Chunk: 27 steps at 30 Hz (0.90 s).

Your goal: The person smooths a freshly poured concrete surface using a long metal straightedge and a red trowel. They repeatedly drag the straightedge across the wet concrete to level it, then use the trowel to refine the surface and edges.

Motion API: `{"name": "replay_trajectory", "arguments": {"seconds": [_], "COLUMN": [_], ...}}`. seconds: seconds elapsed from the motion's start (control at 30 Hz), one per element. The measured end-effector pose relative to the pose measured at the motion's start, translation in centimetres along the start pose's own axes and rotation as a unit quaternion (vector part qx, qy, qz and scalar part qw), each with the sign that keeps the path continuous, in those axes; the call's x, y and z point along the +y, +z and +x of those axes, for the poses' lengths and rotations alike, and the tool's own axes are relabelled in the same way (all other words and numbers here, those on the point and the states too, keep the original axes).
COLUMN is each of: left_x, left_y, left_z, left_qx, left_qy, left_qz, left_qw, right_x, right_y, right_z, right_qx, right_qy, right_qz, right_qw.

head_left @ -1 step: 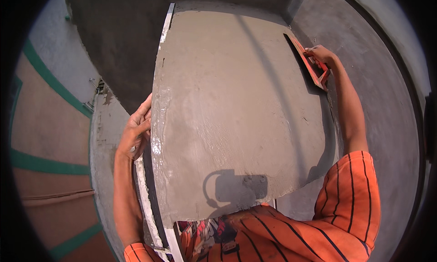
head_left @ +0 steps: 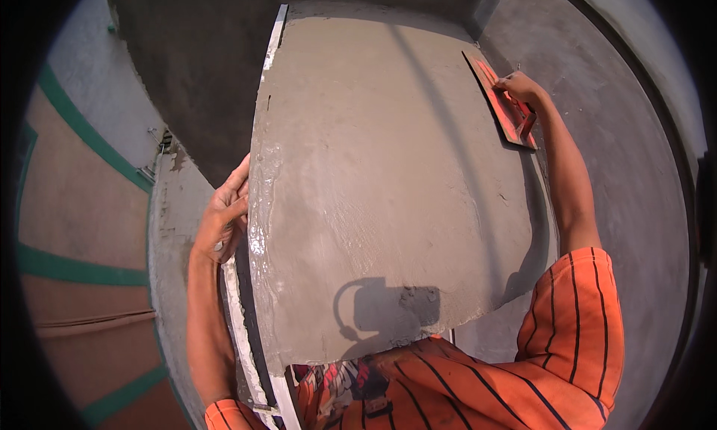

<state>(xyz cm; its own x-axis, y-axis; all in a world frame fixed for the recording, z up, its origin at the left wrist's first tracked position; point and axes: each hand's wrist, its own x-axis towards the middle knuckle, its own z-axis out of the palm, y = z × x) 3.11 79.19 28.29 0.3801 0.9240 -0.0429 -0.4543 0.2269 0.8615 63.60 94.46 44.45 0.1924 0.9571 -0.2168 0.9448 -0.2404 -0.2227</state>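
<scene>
R hand (head_left: 521,88): grip round flat red-orange rectangular float (head_left: 508,122), upper R of frame | L hand (head_left: 222,215): mid-L, grip can't tell | wet grey plaster face (head_left: 381,161), ctr: mostly smooth; L edge, lower-ctr rough, prob. to do

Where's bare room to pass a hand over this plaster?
Free: middle of the plaster, between the left grip at its edge and the red float. Crowded: upper right, where the right grip holds the float, and the bottom, by the striped shirt.
</scene>
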Motion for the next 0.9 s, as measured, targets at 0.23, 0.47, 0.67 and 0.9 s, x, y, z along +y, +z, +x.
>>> {"name": "replay_trajectory", "arguments": {"seconds": [0.23,0.47,0.67,0.9], "left_x": [0.0,0.2,0.0,-0.1], "left_y": [-0.4,-0.5,-0.6,-0.6], "left_z": [-0.5,-0.7,-0.6,-0.3], "left_qx": [0.030,0.022,0.001,0.003], "left_qy": [0.005,0.008,-0.001,0.013], "left_qz": [0.025,0.034,0.002,0.044], "left_qw": [0.999,0.999,1.000,0.999], "right_x": [-17.2,-11.0,-3.2,-20.6], "right_y": [7.1,2.2,-0.1,5.7], "right_z": [-8.5,-4.2,6.6,-3.0], "right_qx": [-0.047,0.053,-0.043,-0.199], "right_qy": [-0.193,-0.022,0.056,-0.159], "right_qz": [0.044,0.157,0.156,0.163], "right_qw": [0.979,0.986,0.985,0.953]}}
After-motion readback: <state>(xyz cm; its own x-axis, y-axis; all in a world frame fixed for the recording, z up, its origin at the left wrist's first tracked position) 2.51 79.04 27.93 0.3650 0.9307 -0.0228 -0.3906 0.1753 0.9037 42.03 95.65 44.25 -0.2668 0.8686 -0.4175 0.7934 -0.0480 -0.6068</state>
